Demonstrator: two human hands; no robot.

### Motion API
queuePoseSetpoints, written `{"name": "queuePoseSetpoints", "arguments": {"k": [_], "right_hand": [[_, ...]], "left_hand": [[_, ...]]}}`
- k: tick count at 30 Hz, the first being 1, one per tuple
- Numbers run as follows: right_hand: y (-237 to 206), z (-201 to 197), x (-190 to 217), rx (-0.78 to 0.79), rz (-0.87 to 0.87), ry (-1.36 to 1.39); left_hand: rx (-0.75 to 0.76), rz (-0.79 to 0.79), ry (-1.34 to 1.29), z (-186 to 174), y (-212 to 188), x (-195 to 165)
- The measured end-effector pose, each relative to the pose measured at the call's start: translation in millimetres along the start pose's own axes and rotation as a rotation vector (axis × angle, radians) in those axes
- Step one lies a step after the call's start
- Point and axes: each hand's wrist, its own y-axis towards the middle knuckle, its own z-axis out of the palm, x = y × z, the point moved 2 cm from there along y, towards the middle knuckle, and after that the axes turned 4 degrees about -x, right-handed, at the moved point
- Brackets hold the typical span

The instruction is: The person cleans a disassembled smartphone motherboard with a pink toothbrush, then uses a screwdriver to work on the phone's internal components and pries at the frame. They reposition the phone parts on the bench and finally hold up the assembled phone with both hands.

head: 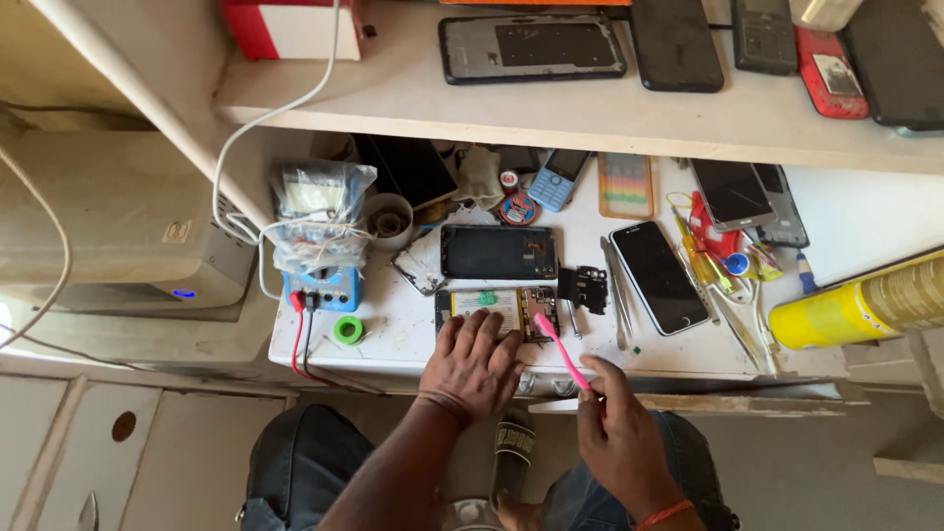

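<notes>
- Under our left hand, fingers spread flat, lies the opened phone.
- Our right hand pinches a pink brush; we judge hard scrubbing could dislodge board parts.

Under my left hand I see the opened phone, its innards a mix of matt metal shielding and glossy battery foil. My right hand pinches a pink brush of smooth, slightly shiny plastic. Just beyond the left hand lies a dark phone frame, matt plastic. Right of the brush, steel tweezers gleam beside a black smartphone with glossy glass. The white tabletop looks scuffed, dull laminate.
</notes>
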Motion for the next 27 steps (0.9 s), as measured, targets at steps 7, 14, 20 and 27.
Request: {"name": "queuePoseSetpoints", "arguments": {"k": [7,14,20,27], "right_hand": [[5.4,-0.6,12.9,0.062,-0.095,-0.054],[5.6,2.9,16.0,0.065,-0.130,-0.248],[19.3,-12.8,21.9,0.131,-0.129,-0.371],[27.8,-23.3,26.2,0.153,-0.264,-0.384]], "left_hand": [[-0.022,0.041,0.016,-4.9,0.3,-0.3],[-0.013,0.035,0.019,-6.2,0.6,-1.1],[0.003,0.038,0.027,-4.9,0.4,-0.2],[0.001,0.038,0.037,-0.8,-0.5,0.2]]}}
